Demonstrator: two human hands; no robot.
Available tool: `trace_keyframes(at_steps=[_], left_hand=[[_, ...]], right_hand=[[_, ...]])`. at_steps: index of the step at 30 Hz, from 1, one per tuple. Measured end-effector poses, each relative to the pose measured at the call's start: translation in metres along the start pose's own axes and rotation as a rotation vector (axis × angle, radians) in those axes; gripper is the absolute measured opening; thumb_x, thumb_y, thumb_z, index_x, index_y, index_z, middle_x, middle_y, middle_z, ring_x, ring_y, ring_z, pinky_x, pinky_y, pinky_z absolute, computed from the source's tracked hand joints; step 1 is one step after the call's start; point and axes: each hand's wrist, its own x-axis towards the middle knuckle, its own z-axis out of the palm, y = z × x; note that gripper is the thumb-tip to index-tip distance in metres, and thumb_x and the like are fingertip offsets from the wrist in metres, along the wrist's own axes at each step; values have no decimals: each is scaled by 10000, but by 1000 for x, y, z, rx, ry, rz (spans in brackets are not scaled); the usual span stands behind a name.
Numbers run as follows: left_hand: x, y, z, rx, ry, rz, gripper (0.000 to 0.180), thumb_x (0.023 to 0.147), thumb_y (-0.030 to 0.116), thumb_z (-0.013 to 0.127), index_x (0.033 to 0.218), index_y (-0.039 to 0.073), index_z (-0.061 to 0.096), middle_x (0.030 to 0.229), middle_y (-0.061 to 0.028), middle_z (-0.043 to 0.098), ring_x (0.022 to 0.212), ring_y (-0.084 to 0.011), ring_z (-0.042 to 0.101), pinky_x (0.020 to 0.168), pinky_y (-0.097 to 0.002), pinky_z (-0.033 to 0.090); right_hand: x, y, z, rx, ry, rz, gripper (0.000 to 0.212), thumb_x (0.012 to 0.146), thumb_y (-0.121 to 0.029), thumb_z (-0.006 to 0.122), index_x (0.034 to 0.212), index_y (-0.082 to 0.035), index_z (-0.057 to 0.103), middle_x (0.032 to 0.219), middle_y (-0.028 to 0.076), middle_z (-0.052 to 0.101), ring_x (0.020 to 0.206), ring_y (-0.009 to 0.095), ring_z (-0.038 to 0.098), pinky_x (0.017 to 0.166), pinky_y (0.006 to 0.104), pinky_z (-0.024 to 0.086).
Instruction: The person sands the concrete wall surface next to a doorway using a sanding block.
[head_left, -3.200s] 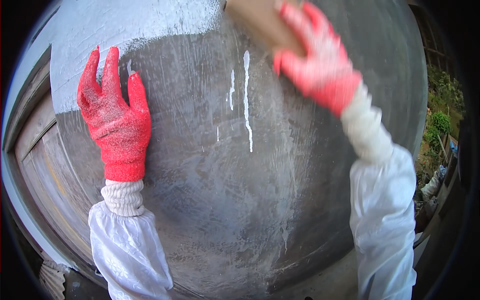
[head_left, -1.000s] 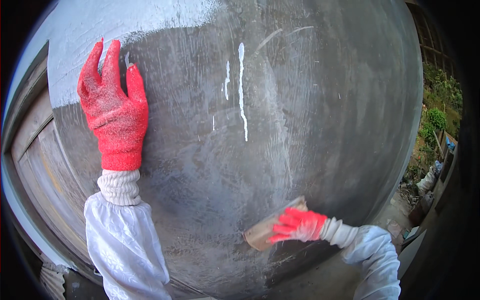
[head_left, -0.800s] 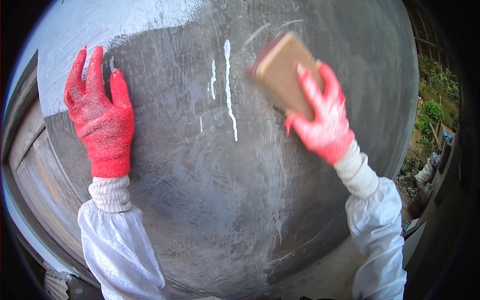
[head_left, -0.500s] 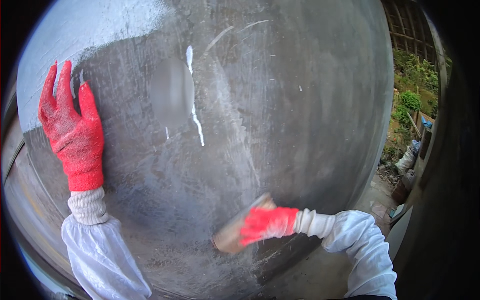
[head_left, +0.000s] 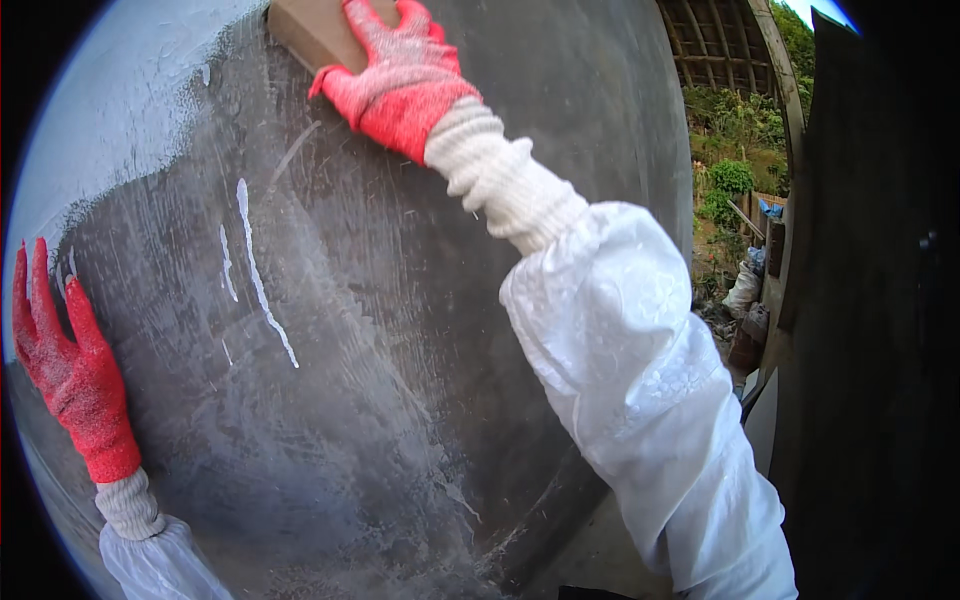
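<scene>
A big dark grey surface, smooth and bulging in this view, fills most of the picture. My left hand, in a dusty red glove, lies flat on it at the left with fingers spread, by the lower edge of a pale, whitish coated area. High up near the top edge, my right hand, gloved alike, grips a brown sanding block against the surface. The block's upper part is cut off by the frame. White drips run down the grey between my hands.
To the right the surface ends at an upright edge. Beyond it are green shrubs, a slatted roof and white sacks among stacked items. A dark upright panel stands at the far right.
My right hand has swept the sanding block from low on the surface up to the top. The view has shifted, so my left hand appears lower and further left, still flat on the surface.
</scene>
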Motion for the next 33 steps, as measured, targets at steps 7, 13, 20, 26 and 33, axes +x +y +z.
trace_keyframes(at_steps=[7,13,20,26,33], left_hand=[[3,3,-18,182,27,50,461,1017,149,588,1473,128,532,1532,-104,490,1395,-281,464,1154,-402,364],[-2,22,-17,138,27,4,476,961,97,654,1429,105,570,1512,-105,500,1383,-297,461,1155,-413,360],[2,33,-15,118,45,3,488,964,113,658,1440,90,551,1515,-126,485,1404,-305,439,1167,-426,347],[1,23,-26,165,36,1,513,941,110,670,1439,91,548,1511,-123,491,1398,-325,439,1161,-436,352],[-6,30,-16,77,1,9,528,910,72,676,1423,89,556,1511,-120,489,1380,-332,443,1149,-445,362]], right_hand=[[-232,-76,-113,454,-795,-1146,764,709,-339,764,1427,-271,512,1393,199,475,1248,444,514,1042,609,425],[-123,-48,-77,432,-656,-700,769,675,-299,793,1406,-257,556,1365,239,495,1211,478,532,994,612,470],[24,0,-3,1,-166,194,806,815,-511,711,1523,-218,464,1474,307,417,1303,494,479,1096,507,433],[-155,-99,-92,588,-819,-756,620,791,-255,721,1397,-268,591,1373,197,515,1171,429,583,947,594,496],[-92,-65,-59,396,-592,-613,869,642,-362,824,1458,-258,542,1399,244,471,1223,471,534,1013,571,482]])
